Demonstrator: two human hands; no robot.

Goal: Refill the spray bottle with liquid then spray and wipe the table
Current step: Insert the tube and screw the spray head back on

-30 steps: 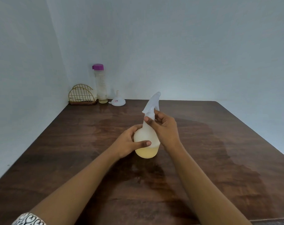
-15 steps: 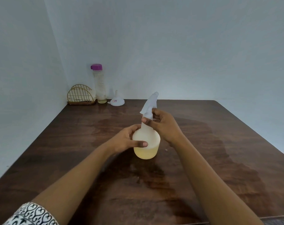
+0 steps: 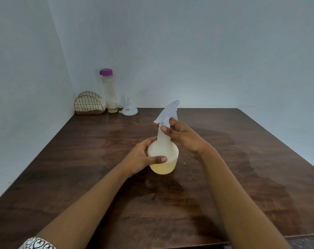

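Dark wooden table [image 3: 77, 186]: glossy top with broad, paler smeared patches, filling the lower half of the view.

Patterned sleeve [image 3: 38, 244]: black and white, at the near left edge on the left arm.

Left hand [image 3: 141, 159]: curled round the wide lower body of the spray bottle, thumb laid across the side facing the camera, fingers wrapped behind.

Spray bottle [image 3: 163, 151]: translucent white, upright on the table at its middle, between both hands. Pale yellow liquid [image 3: 162, 168] fills only the bottom part.

Right hand [image 3: 184, 136]: grasps the narrow neck just under the spray head, thumb to the front, fingers round the far side.

Spray head [image 3: 168, 110]: white, seated on the neck, tilted, nozzle end pointing up and away.

Funnel [image 3: 129, 110]: white, mouth down, spout up, at the far left of the table.

Tall bottle [image 3: 110, 94]: clear, purple cap, a little yellow liquid at its base, just left of the funnel.

Wire rack [image 3: 89, 105]: gold, arched, in the far left corner beside the tall bottle.

Walls [image 3: 215, 51]: plain pale blue, meeting behind that corner.
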